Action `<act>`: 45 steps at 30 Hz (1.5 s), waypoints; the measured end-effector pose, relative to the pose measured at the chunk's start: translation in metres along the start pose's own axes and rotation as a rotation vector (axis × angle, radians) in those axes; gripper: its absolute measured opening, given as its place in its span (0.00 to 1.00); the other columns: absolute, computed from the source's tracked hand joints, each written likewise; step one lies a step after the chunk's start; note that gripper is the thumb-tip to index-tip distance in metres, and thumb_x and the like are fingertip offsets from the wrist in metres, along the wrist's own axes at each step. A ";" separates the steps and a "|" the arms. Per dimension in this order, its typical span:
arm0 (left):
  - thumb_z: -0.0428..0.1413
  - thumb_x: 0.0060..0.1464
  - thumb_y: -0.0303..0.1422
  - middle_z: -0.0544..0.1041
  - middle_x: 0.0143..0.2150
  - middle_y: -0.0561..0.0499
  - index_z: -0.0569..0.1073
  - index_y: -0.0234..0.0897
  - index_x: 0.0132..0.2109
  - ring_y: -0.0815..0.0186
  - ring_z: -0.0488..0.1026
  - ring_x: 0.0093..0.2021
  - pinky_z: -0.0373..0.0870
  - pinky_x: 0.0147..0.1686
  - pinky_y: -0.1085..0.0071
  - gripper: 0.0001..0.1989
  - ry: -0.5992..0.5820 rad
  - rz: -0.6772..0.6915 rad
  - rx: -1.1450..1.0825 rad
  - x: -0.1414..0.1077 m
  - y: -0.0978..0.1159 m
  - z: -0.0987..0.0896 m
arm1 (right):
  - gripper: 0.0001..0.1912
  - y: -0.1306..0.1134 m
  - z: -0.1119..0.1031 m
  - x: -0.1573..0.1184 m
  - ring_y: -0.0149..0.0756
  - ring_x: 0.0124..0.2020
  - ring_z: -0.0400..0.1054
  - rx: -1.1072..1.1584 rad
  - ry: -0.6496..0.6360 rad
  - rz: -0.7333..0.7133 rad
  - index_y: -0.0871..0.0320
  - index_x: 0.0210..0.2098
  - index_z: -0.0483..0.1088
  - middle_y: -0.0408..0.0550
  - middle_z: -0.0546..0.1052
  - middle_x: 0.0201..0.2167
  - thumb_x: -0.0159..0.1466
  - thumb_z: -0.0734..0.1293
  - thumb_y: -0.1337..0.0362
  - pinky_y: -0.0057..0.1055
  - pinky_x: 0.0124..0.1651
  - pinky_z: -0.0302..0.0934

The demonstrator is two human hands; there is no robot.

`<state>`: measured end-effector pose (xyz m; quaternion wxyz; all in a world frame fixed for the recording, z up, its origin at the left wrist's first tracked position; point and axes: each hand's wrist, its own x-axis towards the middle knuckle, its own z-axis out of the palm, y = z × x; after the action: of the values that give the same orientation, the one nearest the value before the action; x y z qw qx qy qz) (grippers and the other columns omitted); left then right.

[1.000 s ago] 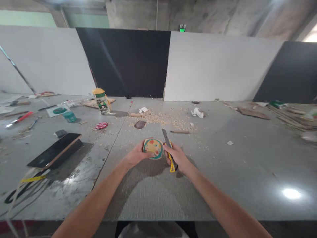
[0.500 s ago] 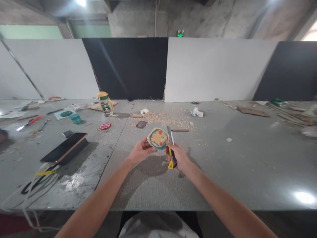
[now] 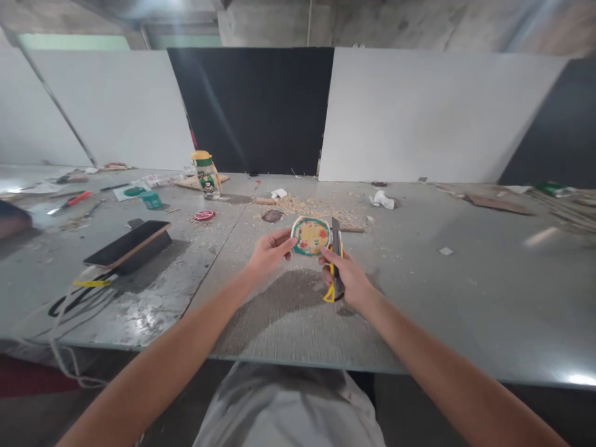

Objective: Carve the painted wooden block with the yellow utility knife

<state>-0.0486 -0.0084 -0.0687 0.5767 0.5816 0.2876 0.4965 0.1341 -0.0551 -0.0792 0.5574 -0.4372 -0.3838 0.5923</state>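
Observation:
A small wooden disc (image 3: 311, 236) with a painted face of yellow, red and teal is held up above the table. My left hand (image 3: 270, 251) grips its left edge between thumb and fingers. My right hand (image 3: 350, 273) is closed around a yellow and black utility knife (image 3: 337, 264), its blade pointing up beside the disc's right edge. The right thumb touches the disc's lower right rim. Behind the hands, wood shavings (image 3: 311, 208) are scattered around a dark brown patch (image 3: 272, 215) and a short wooden stick (image 3: 266, 201).
On the left a phone (image 3: 130, 241) lies on a dark stand with cables (image 3: 60, 323) below. A yellow-lidded bottle (image 3: 205, 175), a red round lid (image 3: 204, 215) and a teal jar (image 3: 151, 199) stand farther back. Crumpled tissue (image 3: 382, 200) and wood strips (image 3: 498, 203) lie right.
The view has tilted down and shifted slightly left. The disc has turned more upright toward me, and the left thumb now lies on its face. Both hands keep their holds.

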 end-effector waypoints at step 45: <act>0.70 0.39 0.36 0.81 0.35 0.45 0.78 0.30 0.37 0.64 0.77 0.34 0.73 0.37 0.70 0.19 -0.099 -0.180 -0.063 -0.006 -0.009 -0.014 | 0.18 -0.010 0.004 0.028 0.26 0.13 0.59 -0.412 -0.194 -0.214 0.57 0.30 0.71 0.35 0.65 0.15 0.56 0.71 0.47 0.23 0.15 0.54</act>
<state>-0.0614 -0.0069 -0.0805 0.6505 0.5586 0.2943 0.4222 0.1335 -0.0262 -0.0707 0.4768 -0.4393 -0.5923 0.4784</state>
